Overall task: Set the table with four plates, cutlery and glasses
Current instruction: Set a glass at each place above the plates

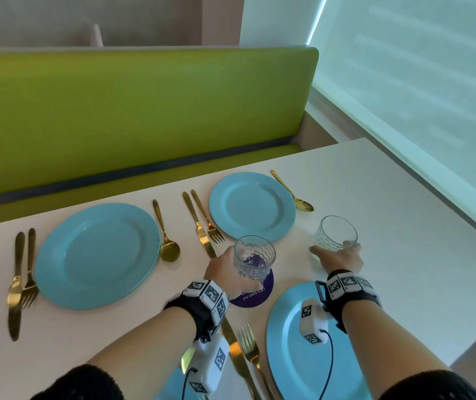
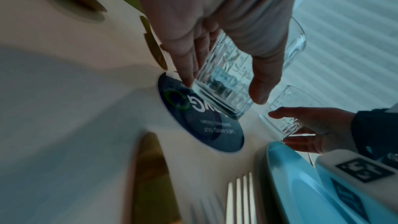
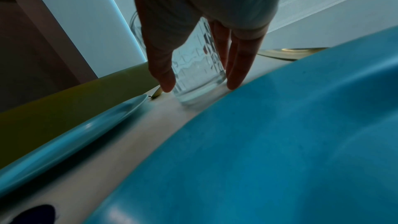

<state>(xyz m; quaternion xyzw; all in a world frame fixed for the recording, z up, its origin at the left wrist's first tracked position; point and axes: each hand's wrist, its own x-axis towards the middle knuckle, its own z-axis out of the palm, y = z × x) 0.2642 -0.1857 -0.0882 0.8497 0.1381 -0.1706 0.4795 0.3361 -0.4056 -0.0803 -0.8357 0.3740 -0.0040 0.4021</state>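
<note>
My left hand [image 1: 231,272] grips a clear textured glass [image 1: 254,256] from the side, tilted over a dark blue coaster [image 1: 255,294]. In the left wrist view the glass [image 2: 221,67] has its base at the coaster [image 2: 200,125]; whether it touches is unclear. My right hand [image 1: 337,255] grips a second textured glass [image 1: 335,236] low on the white table [image 1: 389,226], just beyond the near blue plate [image 1: 291,356]. The right wrist view shows thumb and fingers either side of that glass [image 3: 198,67]. Two more blue plates [image 1: 96,255] [image 1: 252,210] lie across the table.
Gold cutlery flanks the plates: a knife [image 1: 14,287] and fork [image 1: 29,272] far left, a spoon [image 1: 166,229], a knife [image 1: 199,226] and fork [image 1: 208,217], a spoon [image 1: 293,192], and a near knife [image 1: 236,353] and fork [image 1: 251,347]. A green bench [image 1: 130,111] backs the table.
</note>
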